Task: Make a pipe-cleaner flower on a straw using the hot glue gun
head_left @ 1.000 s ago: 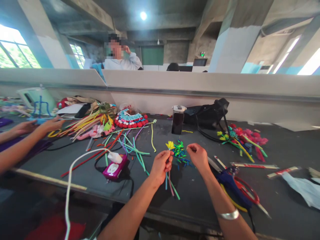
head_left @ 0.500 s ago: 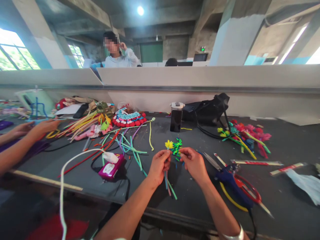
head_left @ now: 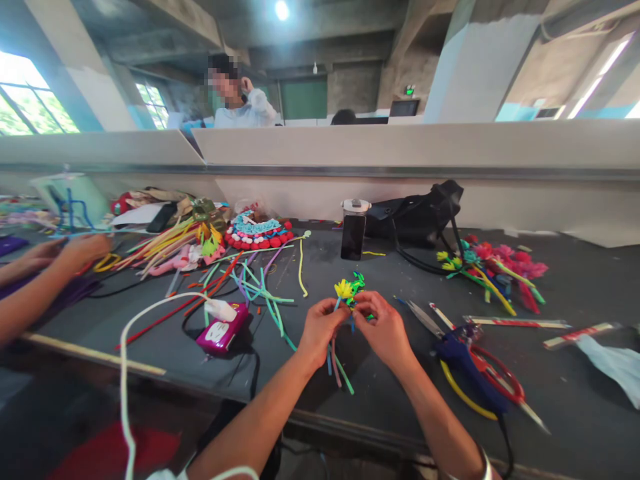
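My left hand (head_left: pixel 321 331) is closed in a pinch around the light blue stem of a yellow pipe-cleaner flower (head_left: pixel 344 289), whose petals stand above the fingertips. Beside it, my right hand (head_left: pixel 384 328) has its fingers bent and pressed together close to the flower. What those fingertips hold, if anything, is too small to make out. Small green and blue pipe-cleaner pieces (head_left: pixel 359 281) lie on the table just behind the hands. Below my left hand, several thin pipe-cleaner stems (head_left: pixel 344 375) in green, pink and blue show on the dark tabletop.
To the right lie a blue glue gun (head_left: pixel 463 363), red-handled scissors (head_left: pixel 500 375) and finished flowers (head_left: pixel 510 263). A phone (head_left: pixel 353 237) leans on a cup before a black bag (head_left: pixel 420 217). Leftward are a purple power adapter (head_left: pixel 223 330), loose pipe cleaners (head_left: pixel 265 293) and another person's hands (head_left: pixel 83 253).
My right hand has moved left, up to the flower and my left hand. The flower has shifted slightly right. At far left, the other person's hands have moved a little left.
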`<state>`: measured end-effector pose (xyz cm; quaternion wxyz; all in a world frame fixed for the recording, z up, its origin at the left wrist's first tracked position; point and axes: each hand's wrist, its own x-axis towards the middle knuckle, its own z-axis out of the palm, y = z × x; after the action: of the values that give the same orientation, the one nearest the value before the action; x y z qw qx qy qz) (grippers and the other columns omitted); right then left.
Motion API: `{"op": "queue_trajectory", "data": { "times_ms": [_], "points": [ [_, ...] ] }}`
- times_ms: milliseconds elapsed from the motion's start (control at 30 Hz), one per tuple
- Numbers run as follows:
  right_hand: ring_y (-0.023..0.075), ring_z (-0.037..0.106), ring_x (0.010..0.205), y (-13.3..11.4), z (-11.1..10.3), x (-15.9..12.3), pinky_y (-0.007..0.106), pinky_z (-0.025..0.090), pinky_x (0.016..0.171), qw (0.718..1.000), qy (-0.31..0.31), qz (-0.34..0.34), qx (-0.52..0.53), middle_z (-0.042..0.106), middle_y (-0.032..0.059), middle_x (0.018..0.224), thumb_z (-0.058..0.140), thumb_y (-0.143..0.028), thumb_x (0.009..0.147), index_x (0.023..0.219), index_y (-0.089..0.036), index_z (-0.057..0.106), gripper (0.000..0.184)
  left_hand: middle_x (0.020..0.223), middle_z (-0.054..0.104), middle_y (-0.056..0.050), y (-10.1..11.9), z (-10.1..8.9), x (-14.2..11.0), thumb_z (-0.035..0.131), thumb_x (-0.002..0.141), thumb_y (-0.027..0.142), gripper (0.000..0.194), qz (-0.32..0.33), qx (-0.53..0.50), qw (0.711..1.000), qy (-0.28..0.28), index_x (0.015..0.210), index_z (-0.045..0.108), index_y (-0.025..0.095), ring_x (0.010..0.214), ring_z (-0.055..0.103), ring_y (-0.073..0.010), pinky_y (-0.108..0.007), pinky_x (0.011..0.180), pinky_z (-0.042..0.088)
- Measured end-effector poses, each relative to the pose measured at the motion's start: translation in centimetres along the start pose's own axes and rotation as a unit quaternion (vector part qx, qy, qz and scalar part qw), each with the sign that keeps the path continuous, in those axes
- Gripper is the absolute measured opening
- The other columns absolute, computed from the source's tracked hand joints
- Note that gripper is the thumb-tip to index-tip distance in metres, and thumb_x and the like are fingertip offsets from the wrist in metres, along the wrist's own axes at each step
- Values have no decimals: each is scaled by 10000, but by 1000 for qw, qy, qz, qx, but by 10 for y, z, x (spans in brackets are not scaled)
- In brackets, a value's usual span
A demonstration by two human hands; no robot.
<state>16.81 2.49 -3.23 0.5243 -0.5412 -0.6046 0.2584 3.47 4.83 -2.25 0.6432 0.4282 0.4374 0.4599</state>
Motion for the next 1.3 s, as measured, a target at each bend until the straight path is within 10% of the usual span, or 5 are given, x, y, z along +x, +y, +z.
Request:
{"op": "queue_trajectory", "data": {
  "times_ms": [467, 767, 1067, 1300],
  "points": [
    [141, 621, 695, -4, -6, -2, 235, 446, 599, 998, -41, -34, -36, 659, -16, 779, 541, -202, 791, 1050, -221, 583, 263, 503, 381, 77, 3, -3, 0, 597, 602, 192, 51, 60, 52, 996, 33, 600, 568, 151, 461, 260, -43, -192, 461, 188],
    [243, 615, 995, 15, -19, 2, 391, 415, 923, 982, 11, -69, -176, 711, 51, 1009, 567, -407, 873, 993, -243, 708, 247, 465, 303, 99, 9, -6, 0, 632, 587, 248, 127, 13, 3, 999, 43, 632, 543, 170, 414, 205, -39, -205, 407, 119],
    [193, 623, 836, 6, -7, -3, 300, 447, 775, 992, -69, -41, -100, 705, 23, 838, 538, -337, 876, 834, -227, 691, 193, 459, 322, 89, 1, 3, -4, 600, 574, 220, 92, -7, -10, 999, 30, 610, 534, 169, 411, 236, -42, -206, 402, 136],
    [222, 610, 796, 21, -26, 2, 335, 431, 753, 980, 61, -14, -188, 698, 54, 779, 502, -448, 894, 743, -211, 686, 335, 449, 315, 103, 10, -8, 2, 646, 569, 231, 144, 12, -46, 997, 58, 636, 534, 171, 397, 207, -33, -200, 405, 134]
  ]
}}
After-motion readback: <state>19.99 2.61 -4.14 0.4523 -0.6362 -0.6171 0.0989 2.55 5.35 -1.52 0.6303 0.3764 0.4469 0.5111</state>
